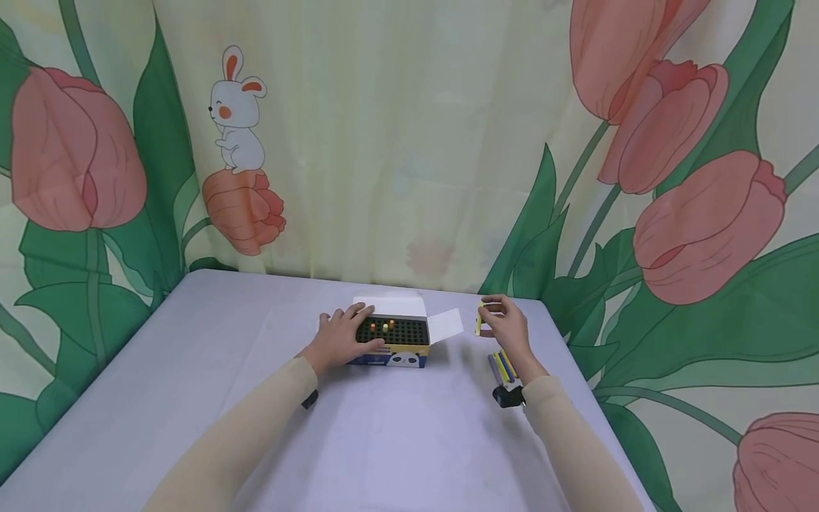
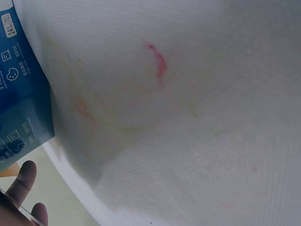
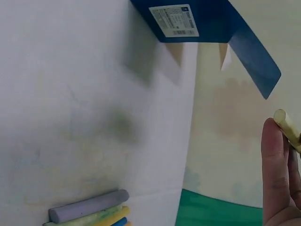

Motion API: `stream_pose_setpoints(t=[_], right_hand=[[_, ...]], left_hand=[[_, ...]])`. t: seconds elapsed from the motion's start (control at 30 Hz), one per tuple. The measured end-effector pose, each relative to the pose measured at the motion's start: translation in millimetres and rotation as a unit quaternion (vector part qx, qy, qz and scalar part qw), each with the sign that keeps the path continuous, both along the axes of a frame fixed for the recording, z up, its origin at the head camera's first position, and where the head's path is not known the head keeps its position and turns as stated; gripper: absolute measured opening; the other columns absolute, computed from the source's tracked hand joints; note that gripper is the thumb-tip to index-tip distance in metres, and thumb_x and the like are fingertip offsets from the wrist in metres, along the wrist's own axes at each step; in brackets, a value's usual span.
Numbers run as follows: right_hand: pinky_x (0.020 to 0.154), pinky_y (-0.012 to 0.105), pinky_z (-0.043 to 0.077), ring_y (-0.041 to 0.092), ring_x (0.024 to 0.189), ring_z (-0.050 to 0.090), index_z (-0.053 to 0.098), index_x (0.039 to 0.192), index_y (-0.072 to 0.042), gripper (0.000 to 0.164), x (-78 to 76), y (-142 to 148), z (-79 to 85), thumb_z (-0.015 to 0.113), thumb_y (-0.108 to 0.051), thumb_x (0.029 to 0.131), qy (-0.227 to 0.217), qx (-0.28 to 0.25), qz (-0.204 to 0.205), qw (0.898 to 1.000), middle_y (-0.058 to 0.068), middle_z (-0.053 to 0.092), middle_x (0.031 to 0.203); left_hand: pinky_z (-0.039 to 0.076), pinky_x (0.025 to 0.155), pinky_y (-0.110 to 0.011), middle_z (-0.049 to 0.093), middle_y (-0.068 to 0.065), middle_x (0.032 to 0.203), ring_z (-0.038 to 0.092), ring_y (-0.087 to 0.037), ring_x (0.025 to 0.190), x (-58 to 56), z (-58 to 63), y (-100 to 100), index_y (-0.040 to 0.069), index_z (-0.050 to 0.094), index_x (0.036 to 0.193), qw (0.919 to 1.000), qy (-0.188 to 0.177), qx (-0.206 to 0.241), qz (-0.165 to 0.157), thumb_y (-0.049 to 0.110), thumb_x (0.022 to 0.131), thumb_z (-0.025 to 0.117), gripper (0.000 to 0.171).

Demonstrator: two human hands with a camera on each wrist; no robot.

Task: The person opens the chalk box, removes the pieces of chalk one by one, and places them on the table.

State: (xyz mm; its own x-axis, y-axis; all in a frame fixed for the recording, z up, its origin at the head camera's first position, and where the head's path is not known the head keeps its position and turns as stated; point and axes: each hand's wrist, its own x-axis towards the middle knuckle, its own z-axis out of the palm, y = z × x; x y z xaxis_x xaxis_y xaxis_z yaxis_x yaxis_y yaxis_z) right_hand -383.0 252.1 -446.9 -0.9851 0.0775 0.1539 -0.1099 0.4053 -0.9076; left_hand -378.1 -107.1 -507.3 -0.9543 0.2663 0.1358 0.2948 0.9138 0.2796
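A small chalk box (image 1: 365, 359) with a panda on its front stands on the table, its white lid flaps folded out. Its black top has rows of round holes, where two orange chalks and one pale yellow chalk stick up. My left hand (image 1: 339, 338) grips the left end of the box, thumb along the front edge and fingers toward the back. It hides that end of the holes. To the right of the box, my right hand (image 1: 508, 323) pinches a yellow chalk stick (image 3: 287, 126), raised off the table. The chalk stands nearly upright in the head view.
Several chalk sticks (image 3: 89, 205), among them grey, green, yellow and blue ones, lie side by side near my right wrist. A side flap (image 1: 446, 325) juts out between the box and my right hand. Behind the table's far edge hangs a printed curtain (image 1: 384, 178).
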Motion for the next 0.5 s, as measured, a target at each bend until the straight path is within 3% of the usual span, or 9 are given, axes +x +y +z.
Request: stream_pose_setpoints(t=[0.23, 0.5], right_hand=[[0.074, 0.035, 0.062, 0.034, 0.111, 0.067, 0.061, 0.132, -0.005, 0.033, 2.5, 16.5, -16.1, 0.065, -0.018, 0.102, -0.045, 0.062, 0.008, 0.997, 0.022, 0.063, 0.128], [0.071, 0.034, 0.061, 0.030, 0.100, 0.067, 0.065, 0.122, -0.005, 0.026, 5.6, 30.9, -34.7, 0.068, -0.016, 0.098, -0.104, 0.138, 0.021, 0.985, 0.019, 0.066, 0.120]], left_hand=[[0.028, 0.108, -0.073, 0.036, -0.008, 0.166, 0.047, -0.043, 0.137, 2.9, 3.8, 1.6, 0.026, 0.035, 0.163, 0.9999, -0.011, 0.005, 0.002, 0.081, 0.088, 0.052, 0.095], [0.030, 0.106, -0.073, 0.036, -0.008, 0.166, 0.049, -0.042, 0.135, 1.3, 1.5, 0.9, 0.025, 0.036, 0.162, 1.0000, -0.002, 0.004, 0.002, 0.084, 0.087, 0.051, 0.096]])
